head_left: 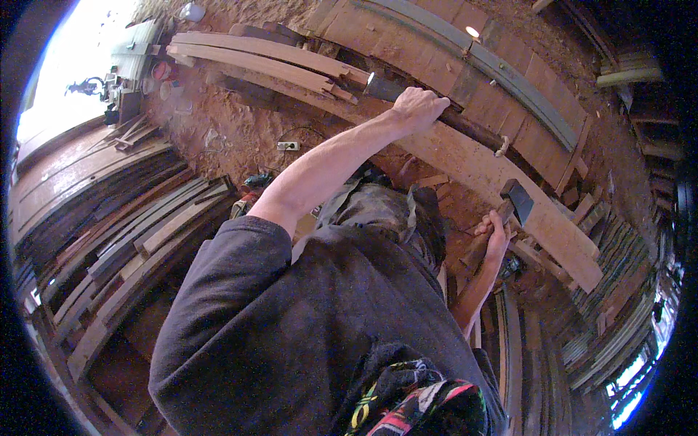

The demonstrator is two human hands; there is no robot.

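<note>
My left hand [420,110] is closed, knuckles up, around a long dark bar-shaped tool [472,129] whose exact kind I cannot make out. Its thick grey cylindrical end [383,89] sticks out to the left of my fist. A pale curl [502,146] sits at the bar's right end. Beneath it a long wooden plank [502,171] slants across in front of me, down to the right. My right hand [494,224], lower and nearer to me, grips the wooden handle of a hammer. The hammer's dark blocky head [516,200] is over or against the plank's near edge; I cannot tell whether they touch.
Beyond the plank lies a board surface [451,43] crossed by a long grey strip [523,91]. Curved light strips of wood [262,62] lie at the far left. Stacked boards [145,232] fill the left, more [611,298] the right. A white power socket [288,146] rests on sawdust.
</note>
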